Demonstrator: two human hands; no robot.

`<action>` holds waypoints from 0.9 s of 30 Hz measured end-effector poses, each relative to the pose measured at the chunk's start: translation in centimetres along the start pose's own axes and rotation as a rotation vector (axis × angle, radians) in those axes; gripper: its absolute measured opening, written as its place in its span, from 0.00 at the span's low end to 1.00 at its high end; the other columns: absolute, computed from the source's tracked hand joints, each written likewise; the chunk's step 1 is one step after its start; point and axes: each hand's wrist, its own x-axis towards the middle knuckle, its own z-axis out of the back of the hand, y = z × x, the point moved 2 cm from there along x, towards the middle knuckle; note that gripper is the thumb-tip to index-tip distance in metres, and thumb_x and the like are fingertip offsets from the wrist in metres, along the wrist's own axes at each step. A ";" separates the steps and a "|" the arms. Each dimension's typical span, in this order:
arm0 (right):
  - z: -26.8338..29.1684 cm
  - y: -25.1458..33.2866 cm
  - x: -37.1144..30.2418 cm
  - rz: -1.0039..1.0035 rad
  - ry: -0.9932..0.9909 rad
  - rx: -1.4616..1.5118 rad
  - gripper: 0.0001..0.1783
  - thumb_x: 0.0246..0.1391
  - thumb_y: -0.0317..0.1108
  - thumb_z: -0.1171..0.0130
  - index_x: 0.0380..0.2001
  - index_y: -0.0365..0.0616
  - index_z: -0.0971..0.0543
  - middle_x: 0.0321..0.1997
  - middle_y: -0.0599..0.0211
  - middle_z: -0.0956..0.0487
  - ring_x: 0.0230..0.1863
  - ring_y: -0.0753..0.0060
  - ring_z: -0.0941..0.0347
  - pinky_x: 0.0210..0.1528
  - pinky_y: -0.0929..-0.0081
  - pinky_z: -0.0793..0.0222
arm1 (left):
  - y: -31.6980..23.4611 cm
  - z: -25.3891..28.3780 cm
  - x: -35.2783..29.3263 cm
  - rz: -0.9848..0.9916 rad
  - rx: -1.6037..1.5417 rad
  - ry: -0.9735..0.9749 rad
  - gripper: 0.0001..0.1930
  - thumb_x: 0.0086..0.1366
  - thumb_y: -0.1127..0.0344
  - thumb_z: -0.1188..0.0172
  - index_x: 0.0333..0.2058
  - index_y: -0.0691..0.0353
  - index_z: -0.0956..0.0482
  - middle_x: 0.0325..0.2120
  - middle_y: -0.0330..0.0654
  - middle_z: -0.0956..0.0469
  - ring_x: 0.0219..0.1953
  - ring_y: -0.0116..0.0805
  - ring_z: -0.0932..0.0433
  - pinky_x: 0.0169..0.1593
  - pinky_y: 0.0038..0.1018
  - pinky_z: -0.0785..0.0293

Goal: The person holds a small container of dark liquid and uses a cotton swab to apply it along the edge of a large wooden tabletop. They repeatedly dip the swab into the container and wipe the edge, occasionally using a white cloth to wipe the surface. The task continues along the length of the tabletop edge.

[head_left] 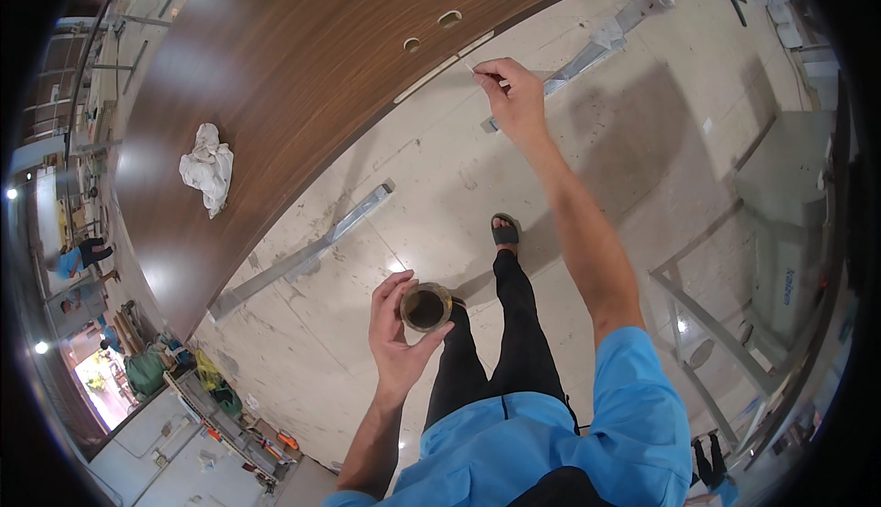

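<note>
My left hand (393,346) is wrapped round a small round glass jar (428,308) in front of my legs, and dark liquid shows inside it. Stretched out ahead, my right hand (516,99) is closed in a pinch. From its fingertips pokes a thin pale stick-like piece (471,65), too small to make out fully. The pinch is close to the near edge of a large dark brown wood-grain tabletop (303,94). Pale strips (431,78) lie along that edge, and two cut-out holes (449,19) are just beyond them.
A crumpled white cloth (207,167) lies on the tabletop's left part. Wrapped grey metal legs (317,241) reach over the tiled floor (367,278). A cluttered workbench (174,443) with tools is at lower left. Metal frames (716,333) stand at right. Other people (81,257) are far left.
</note>
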 end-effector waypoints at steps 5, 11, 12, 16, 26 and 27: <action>-0.8 0.6 -0.7 -0.039 -0.186 0.018 0.05 0.56 0.24 0.34 0.37 0.39 0.16 0.36 0.57 0.15 0.35 0.63 0.19 0.40 0.70 0.25 | -0.1 0.3 -0.5 -0.013 -0.005 0.012 0.37 0.50 0.76 0.22 0.60 0.68 0.27 0.64 0.47 0.35 0.67 0.38 0.33 0.66 0.33 0.28; -3.2 1.7 -2.2 0.032 0.053 -0.017 0.05 0.60 0.25 0.34 0.39 0.37 0.15 0.37 0.64 0.14 0.35 0.73 0.20 0.38 0.75 0.24 | 0.1 0.7 -1.2 -0.004 0.013 0.003 0.39 0.50 0.77 0.21 0.61 0.68 0.28 0.64 0.48 0.36 0.67 0.38 0.32 0.65 0.32 0.28; -3.5 1.8 -2.7 0.018 0.043 -0.007 0.05 0.60 0.25 0.34 0.39 0.37 0.15 0.38 0.63 0.14 0.35 0.73 0.20 0.38 0.75 0.24 | 0.2 0.8 -1.3 -0.006 0.007 0.006 0.39 0.50 0.77 0.21 0.61 0.68 0.28 0.64 0.48 0.36 0.66 0.38 0.32 0.65 0.32 0.27; -3.1 2.2 -2.9 0.014 -0.227 0.016 0.05 0.60 0.25 0.34 0.39 0.38 0.16 0.37 0.62 0.15 0.35 0.72 0.20 0.38 0.76 0.24 | 0.3 1.2 -1.9 -0.011 -0.019 -0.021 0.38 0.50 0.76 0.20 0.60 0.67 0.27 0.63 0.48 0.35 0.65 0.39 0.30 0.64 0.33 0.26; -6.3 4.3 -5.8 -0.014 -0.064 0.041 0.05 0.58 0.23 0.34 0.38 0.38 0.16 0.36 0.63 0.16 0.33 0.73 0.21 0.36 0.76 0.26 | 0.5 2.4 -3.0 -0.035 -0.047 -0.060 0.37 0.50 0.75 0.20 0.60 0.65 0.25 0.62 0.49 0.34 0.64 0.40 0.29 0.64 0.35 0.26; -6.5 4.3 -6.1 -0.013 -0.059 0.040 0.05 0.57 0.23 0.34 0.38 0.39 0.16 0.35 0.62 0.16 0.32 0.72 0.21 0.35 0.76 0.26 | 0.5 2.5 -3.2 -0.037 -0.051 -0.067 0.37 0.50 0.75 0.20 0.60 0.65 0.25 0.62 0.49 0.34 0.64 0.40 0.29 0.64 0.35 0.26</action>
